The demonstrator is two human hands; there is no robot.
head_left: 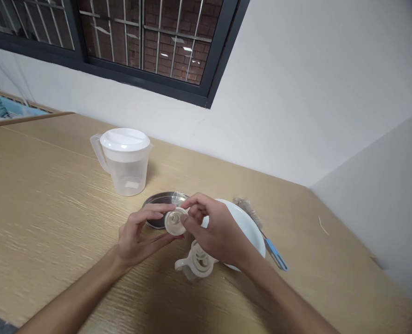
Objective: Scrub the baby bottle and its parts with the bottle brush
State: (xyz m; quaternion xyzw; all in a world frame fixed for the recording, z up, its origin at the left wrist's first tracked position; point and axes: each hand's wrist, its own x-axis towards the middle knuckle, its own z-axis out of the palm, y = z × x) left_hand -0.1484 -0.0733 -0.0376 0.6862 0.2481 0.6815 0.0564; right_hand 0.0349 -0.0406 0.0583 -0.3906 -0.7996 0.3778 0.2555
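Observation:
My left hand holds a small round whitish lid between its fingers and thumb, tilted so that its face with a raised centre shows. The fingertips of my right hand pinch at the right edge of the same lid. Just below my hands, a translucent cup with handles stands on the table, its top ring facing up. Behind my left hand lies a round metal dish with a clear piece at its rim. A white bowl is partly hidden by my right hand.
A lidded translucent pitcher stands at the back left of the wooden table. Right of the bowl lies a bottle brush with a blue handle. A thin pale strip lies farther right. A white wall and barred window rise behind.

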